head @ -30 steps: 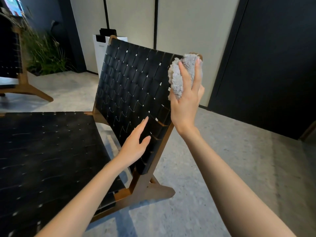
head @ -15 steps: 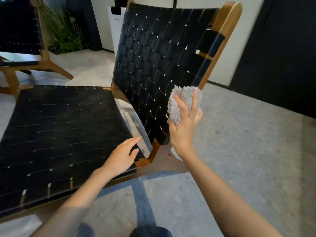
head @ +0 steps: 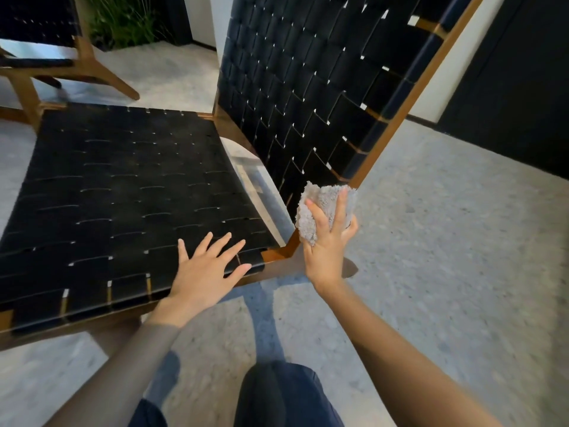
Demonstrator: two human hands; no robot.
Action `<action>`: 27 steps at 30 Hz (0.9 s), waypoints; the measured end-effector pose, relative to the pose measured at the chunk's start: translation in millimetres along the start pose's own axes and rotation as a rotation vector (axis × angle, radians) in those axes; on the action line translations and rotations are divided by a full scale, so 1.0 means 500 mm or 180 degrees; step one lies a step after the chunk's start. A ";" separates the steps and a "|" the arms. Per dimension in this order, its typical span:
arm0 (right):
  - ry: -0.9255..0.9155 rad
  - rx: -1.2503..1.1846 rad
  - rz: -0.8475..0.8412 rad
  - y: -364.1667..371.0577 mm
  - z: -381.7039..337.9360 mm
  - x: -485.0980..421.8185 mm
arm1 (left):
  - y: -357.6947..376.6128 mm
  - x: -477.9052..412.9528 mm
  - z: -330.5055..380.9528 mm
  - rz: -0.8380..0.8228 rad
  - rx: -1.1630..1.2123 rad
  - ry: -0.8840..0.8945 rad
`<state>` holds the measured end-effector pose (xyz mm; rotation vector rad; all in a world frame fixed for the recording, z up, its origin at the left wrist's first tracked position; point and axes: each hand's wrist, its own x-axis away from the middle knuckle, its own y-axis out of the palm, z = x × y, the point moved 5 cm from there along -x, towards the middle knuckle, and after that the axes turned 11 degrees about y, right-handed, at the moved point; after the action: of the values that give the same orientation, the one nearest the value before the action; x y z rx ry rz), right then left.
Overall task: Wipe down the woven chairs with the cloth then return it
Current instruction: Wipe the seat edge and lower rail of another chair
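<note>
A black woven chair with a wooden frame fills the view, its seat (head: 123, 192) at the left and its tilted backrest (head: 323, 87) at the upper middle. My right hand (head: 328, 245) holds a fluffy grey cloth (head: 323, 208) against the bottom right corner of the backrest, with the fingers spread over the cloth. My left hand (head: 206, 269) lies flat with spread fingers on the near right corner of the seat.
A second woven chair (head: 46, 41) stands at the far left, with green plants (head: 123, 23) behind it. The floor (head: 446, 257) is grey speckled stone. A dark wall panel (head: 517, 87) runs along the right. My knee in dark trousers (head: 283, 396) shows at the bottom.
My right hand has slid the cloth down the backrest's right edge from top to bottom. My left hand left the backrest and came to rest flat on the seat. My view has dropped lower.
</note>
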<state>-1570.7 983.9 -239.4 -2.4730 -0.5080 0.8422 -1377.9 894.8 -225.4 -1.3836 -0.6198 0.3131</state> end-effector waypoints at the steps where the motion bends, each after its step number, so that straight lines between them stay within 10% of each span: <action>1: -0.0061 0.0104 -0.0076 0.003 0.003 0.013 | 0.001 0.000 -0.001 0.0000 -0.0020 0.0011; 8: -0.0303 0.0675 -0.1129 -0.034 0.021 0.089 | 0.007 0.004 -0.009 -0.0049 -0.0002 0.0155; 15: -0.1390 0.1344 -0.0943 -0.073 -0.093 0.060 | 0.007 0.027 -0.025 -0.0234 -0.0112 0.0407; 27: -0.0463 0.1665 -0.1425 0.092 -0.083 0.124 | 0.000 0.096 -0.101 0.0178 -0.0465 0.0152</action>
<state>-1489.3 963.0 -264.4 -1.7438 -0.7470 0.8389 -1310.2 880.4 -218.0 -1.5463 -0.5742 0.2829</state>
